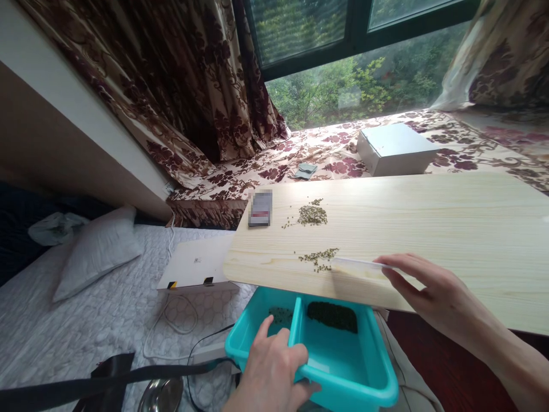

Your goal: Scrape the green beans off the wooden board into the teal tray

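Observation:
My right hand (424, 283) pinches one end of a thin, pale, ruler-like strip (358, 264) over the wooden tabletop (420, 212). The strip's far end lies beside a small scatter of green beans (319, 255). Farther back on the board is a larger heap of the same beans (312, 214). Below the board's front edge, my left hand (274, 360) grips a teal two-compartment bin (388, 377) at its front rim and divider, index finger stretched over the left compartment. That compartment holds a few beans; a dark green mass (332, 316) fills the back of the right one.
A dark phone-like slab (261, 209) lies at the board's left corner. Behind the board, a white box (397, 149) and a folded cloth (306, 170) rest on the floral ledge. To the left are a flat white box (195, 263), cables and a metal bowl (160, 395) on the quilt.

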Motion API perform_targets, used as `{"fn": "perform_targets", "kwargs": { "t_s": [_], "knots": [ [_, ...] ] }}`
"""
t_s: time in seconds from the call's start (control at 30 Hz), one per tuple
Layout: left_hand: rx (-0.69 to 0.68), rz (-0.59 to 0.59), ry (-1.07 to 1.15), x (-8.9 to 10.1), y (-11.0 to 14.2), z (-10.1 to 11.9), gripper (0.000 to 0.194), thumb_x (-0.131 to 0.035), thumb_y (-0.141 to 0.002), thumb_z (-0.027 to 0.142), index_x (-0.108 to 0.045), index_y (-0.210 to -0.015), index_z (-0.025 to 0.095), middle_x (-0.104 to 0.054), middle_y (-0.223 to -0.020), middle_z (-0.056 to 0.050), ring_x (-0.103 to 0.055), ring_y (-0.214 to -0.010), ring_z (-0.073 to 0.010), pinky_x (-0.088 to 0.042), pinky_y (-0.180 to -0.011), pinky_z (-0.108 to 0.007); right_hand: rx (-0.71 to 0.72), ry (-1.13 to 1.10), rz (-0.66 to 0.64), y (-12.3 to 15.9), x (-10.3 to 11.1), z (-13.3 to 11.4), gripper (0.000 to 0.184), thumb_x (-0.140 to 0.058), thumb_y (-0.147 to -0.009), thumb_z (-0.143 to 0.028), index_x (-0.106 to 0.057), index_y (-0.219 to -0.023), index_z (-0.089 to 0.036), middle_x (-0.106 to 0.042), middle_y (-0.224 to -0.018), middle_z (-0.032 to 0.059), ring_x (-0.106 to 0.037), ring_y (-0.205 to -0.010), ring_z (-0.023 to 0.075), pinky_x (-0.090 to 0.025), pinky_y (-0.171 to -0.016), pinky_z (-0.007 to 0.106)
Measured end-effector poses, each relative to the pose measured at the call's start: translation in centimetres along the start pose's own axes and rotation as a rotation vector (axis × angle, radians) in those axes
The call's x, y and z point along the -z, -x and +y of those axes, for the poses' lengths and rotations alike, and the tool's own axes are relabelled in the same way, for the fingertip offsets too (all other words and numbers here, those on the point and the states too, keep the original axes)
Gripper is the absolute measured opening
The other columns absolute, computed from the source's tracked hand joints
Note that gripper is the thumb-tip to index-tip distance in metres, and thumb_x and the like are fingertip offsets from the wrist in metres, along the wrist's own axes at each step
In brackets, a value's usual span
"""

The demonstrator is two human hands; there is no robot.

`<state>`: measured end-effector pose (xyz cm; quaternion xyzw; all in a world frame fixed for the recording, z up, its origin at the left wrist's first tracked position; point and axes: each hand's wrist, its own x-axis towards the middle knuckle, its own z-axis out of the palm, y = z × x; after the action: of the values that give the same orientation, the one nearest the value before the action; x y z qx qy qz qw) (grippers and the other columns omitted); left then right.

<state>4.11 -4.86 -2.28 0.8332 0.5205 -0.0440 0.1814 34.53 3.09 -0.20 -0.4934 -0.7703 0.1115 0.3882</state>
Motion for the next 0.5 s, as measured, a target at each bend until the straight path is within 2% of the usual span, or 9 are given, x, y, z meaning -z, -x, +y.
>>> {"fn": "perform_targets", "kwargs": {
  "t_s": [0.2, 0.5],
  "knots": [
    [-0.002, 0.005, -0.017, -0.3, -0.1, 0.0, 0.032, -0.093, -0.071, 0.046, -0.072, -0.073, 0.022, -0.064, -0.073, -0.001, -0.068, -0.080, -0.0232, -0.039, -0.114, -0.057, -0.058, -0.012, -0.016, 0.4, -0.2, -0.3, 0.018, -0.055, -0.096, -0.029, -0.072, -0.100, -0.027, -0.079, -0.092, 0.0034, -0.075, -0.078, 0.0200, -0.060, -0.070, 0.030],
    [-0.007, 0.035, -0.003, -0.6, 0.1, -0.1, 0.033, -0.094, -0.070, 0.046, -0.071, -0.073, 0.022, -0.063, -0.072, 0.000, -0.068, -0.080, -0.0229, -0.039, -0.113, -0.058, -0.099, -0.013, -0.042, -0.6, -0.3, -0.7, 0.021, -0.053, -0.093, -0.032, -0.074, -0.097, -0.026, -0.080, -0.091, 0.0057, -0.075, -0.075, 0.0215, -0.059, -0.065, 0.030]
  ]
}}
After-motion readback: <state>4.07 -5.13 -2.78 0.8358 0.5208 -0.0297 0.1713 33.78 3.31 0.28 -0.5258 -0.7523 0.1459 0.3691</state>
